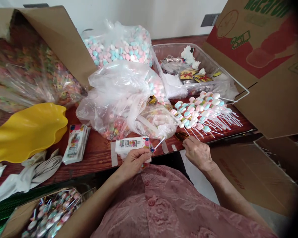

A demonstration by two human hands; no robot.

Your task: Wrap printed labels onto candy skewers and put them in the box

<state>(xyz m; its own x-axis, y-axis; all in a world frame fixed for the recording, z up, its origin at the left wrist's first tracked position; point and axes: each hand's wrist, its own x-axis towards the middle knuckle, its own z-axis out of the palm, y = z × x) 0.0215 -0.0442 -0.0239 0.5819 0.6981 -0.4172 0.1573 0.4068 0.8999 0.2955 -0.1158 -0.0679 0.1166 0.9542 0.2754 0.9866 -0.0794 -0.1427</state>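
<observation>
Left hand: thumb and fingers pinched on a white stick, which points toward two o'clock. Right hand: fingers curled in — contents cannot be told — with gold strips at its ten o'clock and stick candies on the table at its twelve.

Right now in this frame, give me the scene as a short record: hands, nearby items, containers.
Left hand: holds a white stick, near the printed cards
Right hand: fingers curled at the gold strips; grip unclear
Beyond right hand: pile of pastel pieces on sticks
Back of table: clear tub, bag of pastel pieces
Left side: yellow dish
</observation>
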